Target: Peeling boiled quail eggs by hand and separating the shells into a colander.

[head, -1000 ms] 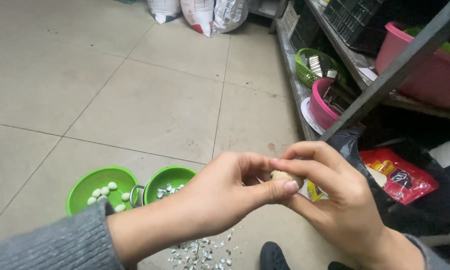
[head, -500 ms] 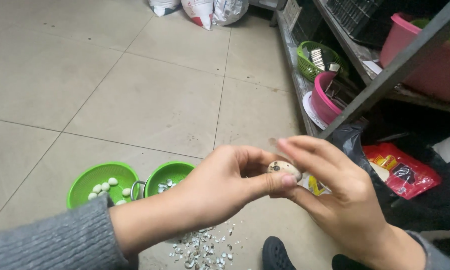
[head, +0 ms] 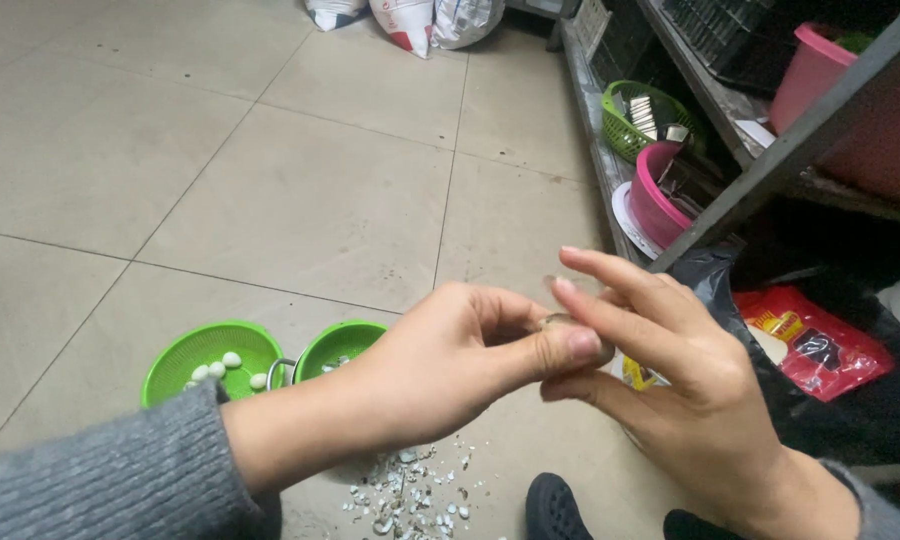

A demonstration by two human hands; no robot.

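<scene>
My left hand (head: 460, 365) and my right hand (head: 670, 370) meet in the middle of the view around a small speckled egg (head: 555, 322). Only a sliver of the egg shows above my left thumb. The left thumb and fingers pinch it; the right thumb sits under it while the right index and middle fingers stretch out straight above it. Below, a green basket (head: 185, 355) holds several peeled white eggs, and a second green bowl (head: 345, 342) holds shell pieces. Broken shell bits (head: 410, 495) lie scattered on the tile floor under my hands.
A metal shelf rack (head: 770, 170) runs along the right with a pink tub (head: 655, 205), a green basket (head: 635, 125) and a larger pink basin (head: 850, 110). A red packet (head: 815, 345) lies on a black bag. Sacks (head: 410, 20) stand at the far wall. My dark shoe (head: 555, 510) shows below.
The right index and middle fingers have lifted off the egg and straightened out. The egg, plainly visible half a second ago, is now mostly covered by my left thumb. The view shifted slightly.
</scene>
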